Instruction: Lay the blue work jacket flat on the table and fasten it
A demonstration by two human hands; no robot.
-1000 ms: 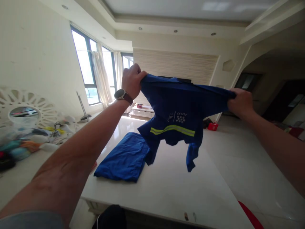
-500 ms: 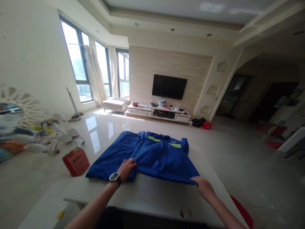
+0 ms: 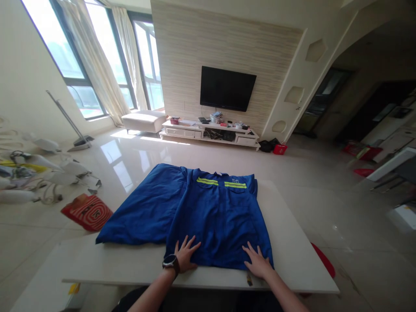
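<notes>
Collared fabric jacket (image 3: pixel 217 236), lower centre of frame: solid blue, fluorescent yellow-green chest stripes (image 3: pixel 207 181) with a darker midline, small pale print (image 3: pixel 234 180) above the right-hand one. Folded cloth garment (image 3: pixel 139 212) left of it: plain blue, same family. Tabletop (image 3: pixel 294 247): off-white. Bag (image 3: pixel 89 213), lower left: red, pale concentric rings. Flat rectangular TV (image 3: pixel 227 89), upper centre: black. Wall panel (image 3: pixel 256 47) behind: beige, fine horizontal streaks.

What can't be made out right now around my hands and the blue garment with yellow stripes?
All in the head view:
Chest print: too small to read.
Striped garment's underside: hidden by its upper side.
Cloth beneath the left hand and right hand: covered by them.
Watch reading: too small.
Small dark object near the right hand: too small to identify.
Forearms: cut off by the bottom edge.
</notes>
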